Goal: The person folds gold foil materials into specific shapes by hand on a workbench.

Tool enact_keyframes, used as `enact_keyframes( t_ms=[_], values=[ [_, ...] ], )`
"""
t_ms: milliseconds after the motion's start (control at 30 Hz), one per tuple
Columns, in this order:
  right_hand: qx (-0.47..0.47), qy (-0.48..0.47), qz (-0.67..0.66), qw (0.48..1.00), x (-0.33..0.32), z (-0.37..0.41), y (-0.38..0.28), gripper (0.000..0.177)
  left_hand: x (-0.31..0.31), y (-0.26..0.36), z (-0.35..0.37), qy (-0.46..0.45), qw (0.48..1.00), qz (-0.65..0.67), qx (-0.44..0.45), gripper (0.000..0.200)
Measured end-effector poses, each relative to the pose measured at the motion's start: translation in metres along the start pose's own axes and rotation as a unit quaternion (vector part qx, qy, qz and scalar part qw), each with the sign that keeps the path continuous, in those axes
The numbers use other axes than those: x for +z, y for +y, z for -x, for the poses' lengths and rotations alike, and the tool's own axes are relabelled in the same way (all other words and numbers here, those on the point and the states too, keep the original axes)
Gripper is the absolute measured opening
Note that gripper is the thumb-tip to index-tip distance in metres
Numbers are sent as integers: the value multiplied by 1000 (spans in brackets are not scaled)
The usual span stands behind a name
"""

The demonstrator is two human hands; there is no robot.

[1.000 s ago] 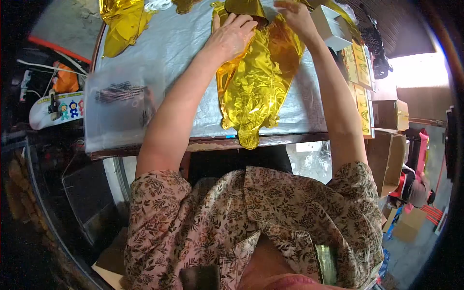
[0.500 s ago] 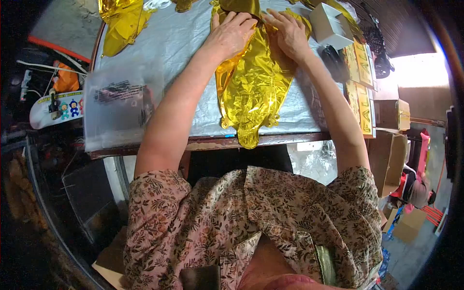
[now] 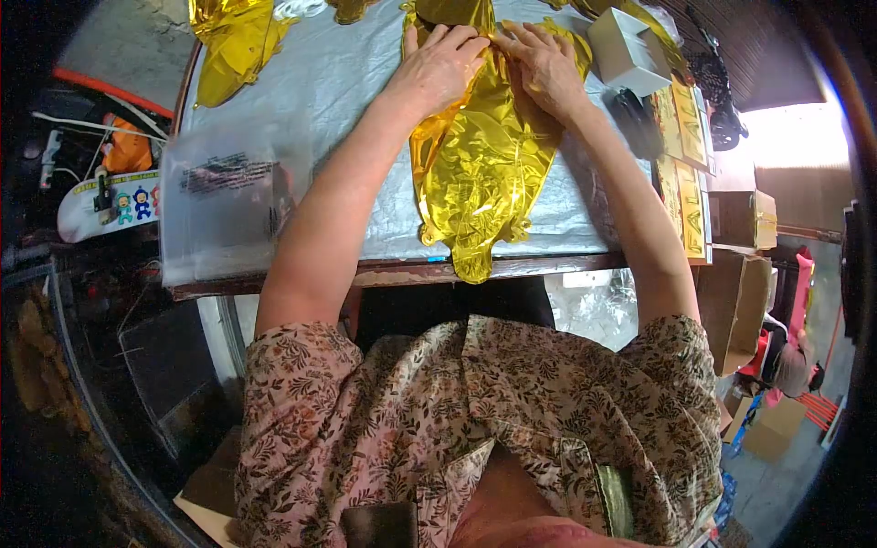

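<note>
A flat, wrinkled gold foil balloon lies lengthwise on the table, its narrow rounded end reaching over the front edge. My left hand rests palm down on the upper left part of the foil, fingers stretched forward and a little apart. On the upper right part lies my right hand, also palm down with its fingers spread. The fingertips of both hands come close together near a darker gold rounded piece at the top of the view. What lies under the palms is hidden.
More gold foil hangs at the table's left edge. A clear printed plastic bag lies front left. At right are a white open box, a dark roll-like object and yellow lettered packs. Cardboard boxes stand beyond.
Both hands stay almost in place on the foil, with only slight finger movement. The whole view has shifted very slightly.
</note>
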State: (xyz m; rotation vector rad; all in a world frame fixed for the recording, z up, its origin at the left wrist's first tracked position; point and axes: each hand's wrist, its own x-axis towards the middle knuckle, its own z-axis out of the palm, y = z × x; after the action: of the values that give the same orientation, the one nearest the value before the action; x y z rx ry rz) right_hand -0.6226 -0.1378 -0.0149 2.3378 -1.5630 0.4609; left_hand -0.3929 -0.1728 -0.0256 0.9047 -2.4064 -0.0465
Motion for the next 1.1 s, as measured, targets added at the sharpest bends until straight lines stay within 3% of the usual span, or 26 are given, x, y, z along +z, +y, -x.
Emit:
enact_keyframes(
  t_ms=[167, 233, 467, 533, 667, 733, 867, 967, 1033, 1067, 1100],
  values=[
    [-8, -1, 20, 1000, 1, 2, 3, 49, -3, 2, 0, -3, 1000, 3, -2, 37],
    [-10, -19, 28, 999, 0, 2, 3, 59, -2, 1, 0, 9, 1000, 13, 2, 41],
    [6, -37, 65, 997, -7, -2, -4, 53, -25, 16, -6, 27, 997, -52, -42, 57],
    [15, -42, 66, 997, -7, -2, -5, 54, -23, 18, -6, 78, 992, -96, 4, 52],
    [4, -45, 70, 997, -8, -2, -4, 55, -11, 12, -6, 88, 981, -159, 65, 45],
    [10, -66, 68, 995, -10, -3, -6, 57, -10, 10, -5, 10, 990, -135, 44, 45],
    [0, -56, 41, 998, -17, -2, -5, 54, -5, 6, -2, -44, 998, -38, -1, 42],
    [161, -81, -124, 976, -45, -4, 3, 49, 1, -1, -2, -24, 1000, 13, 0, 41],
    [170, 31, -125, 977, -59, 15, 13, 36, 4, -3, -1, -14, 1000, 12, 7, 40],
    [248, -62, -52, 965, -71, 21, 14, 32, 5, -2, 0, -12, 1000, 16, 7, 40],
    [249, -63, -48, 965, -75, 30, 9, 32, 5, -1, -1, -10, 1000, 10, 1, 39]
  ],
)
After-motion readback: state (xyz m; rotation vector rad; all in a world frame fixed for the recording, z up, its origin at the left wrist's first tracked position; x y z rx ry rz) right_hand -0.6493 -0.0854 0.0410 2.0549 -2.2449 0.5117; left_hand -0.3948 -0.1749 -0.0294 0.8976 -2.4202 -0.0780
